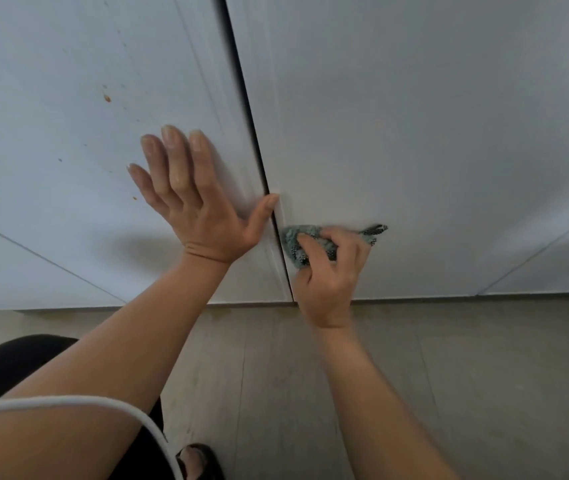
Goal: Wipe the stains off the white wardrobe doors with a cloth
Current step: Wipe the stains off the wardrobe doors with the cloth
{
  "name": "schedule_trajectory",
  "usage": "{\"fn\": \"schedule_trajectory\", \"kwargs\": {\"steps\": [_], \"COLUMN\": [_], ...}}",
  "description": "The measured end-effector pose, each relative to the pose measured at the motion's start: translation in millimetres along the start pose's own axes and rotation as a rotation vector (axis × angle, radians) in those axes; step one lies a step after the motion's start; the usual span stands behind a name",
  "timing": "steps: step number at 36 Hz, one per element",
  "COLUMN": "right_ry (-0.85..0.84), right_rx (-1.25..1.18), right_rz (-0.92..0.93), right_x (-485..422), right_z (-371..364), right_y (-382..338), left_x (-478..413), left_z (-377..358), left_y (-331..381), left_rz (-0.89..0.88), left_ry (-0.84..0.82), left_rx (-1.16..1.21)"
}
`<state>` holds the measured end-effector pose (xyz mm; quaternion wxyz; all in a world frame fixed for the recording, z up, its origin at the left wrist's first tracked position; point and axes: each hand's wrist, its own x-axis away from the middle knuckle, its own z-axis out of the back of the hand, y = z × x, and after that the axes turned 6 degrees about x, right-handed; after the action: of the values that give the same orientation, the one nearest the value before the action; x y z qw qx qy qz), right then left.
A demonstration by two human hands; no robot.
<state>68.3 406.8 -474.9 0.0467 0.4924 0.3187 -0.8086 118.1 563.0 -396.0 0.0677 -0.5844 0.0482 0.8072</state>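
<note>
Our left hand (193, 199) lies flat, fingers spread, on the stained left door (68, 133); our right hand (328, 271) grips a bunched cloth (297, 240) against the right door (432, 133).

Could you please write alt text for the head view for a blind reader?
A person's right hand presses a bunched grey-green cloth against the right white wardrobe door, beside the gap between the doors, while the left hand lies flat on the left door. Small orange and dark stains dot the left door.
</note>
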Motion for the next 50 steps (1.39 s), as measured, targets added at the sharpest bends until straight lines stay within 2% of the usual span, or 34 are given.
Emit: {"fn": "schedule_trajectory", "kwargs": {"steps": [2,5,7,11,13,17,21,23,26,28,30,34,36,39,41,43,45,48,50], "right_ry": [-0.132,-0.263,-0.230,-0.072,-0.045,-0.158,-0.294,-0.209,0.085,0.259,0.352,0.313,0.263,0.219,0.216,0.294,0.367,0.373,0.368], "right_rx": [0.036,0.052,0.044,-0.008,-0.025,0.013,-0.024,-0.119,-0.200,-0.183,-0.165,-0.089,-0.096,-0.183,-0.197,-0.217,-0.227,-0.212,-0.189], "right_rz": [-0.039,-0.207,-0.259,-0.178,-0.153,-0.182,-0.465,-0.605,-0.735,-0.727,-0.680,-0.687,-0.871,-1.241,-1.326,-1.294,-1.174,-0.962,-0.967], "right_x": [33,60,57,27,20,44,63,50,8,-22,-40,-22,3,30,36,25,13,4,10], "right_z": [-3,-2,-3,-4,-4,-6,0,11,31,39,39,20,8,2,1,5,6,3,-4], "right_y": [20,33,26,-5,-11,7,19,16,9,9,12,23,34,57,68,62,53,38,43], "left_x": [-1,-3,-2,-1,-2,-1,-1,-1,0,0,0,0,-1,-1,0,1,2,3,3], "left_z": [2,3,2,0,0,2,2,1,-1,-1,-2,-1,0,0,0,-2,-4,-2,-2], "left_y": [1,3,3,3,3,2,3,2,1,0,1,3,3,3,3,3,3,3,3], "left_rz": [0.025,0.050,0.044,0.012,0.013,0.014,0.006,0.004,0.007,0.003,0.002,0.003,-0.001,-0.006,-0.004,0.000,0.011,0.022,0.017], "left_ry": [0.008,0.017,0.006,0.007,0.004,0.002,0.005,0.009,0.013,0.015,0.022,0.027,0.032,0.027,0.031,0.039,0.031,0.025,0.020], "left_rx": [0.002,0.018,0.022,0.008,0.006,-0.008,0.007,0.010,0.010,0.005,-0.002,-0.003,-0.003,-0.004,0.002,-0.005,-0.010,-0.008,0.001]}}
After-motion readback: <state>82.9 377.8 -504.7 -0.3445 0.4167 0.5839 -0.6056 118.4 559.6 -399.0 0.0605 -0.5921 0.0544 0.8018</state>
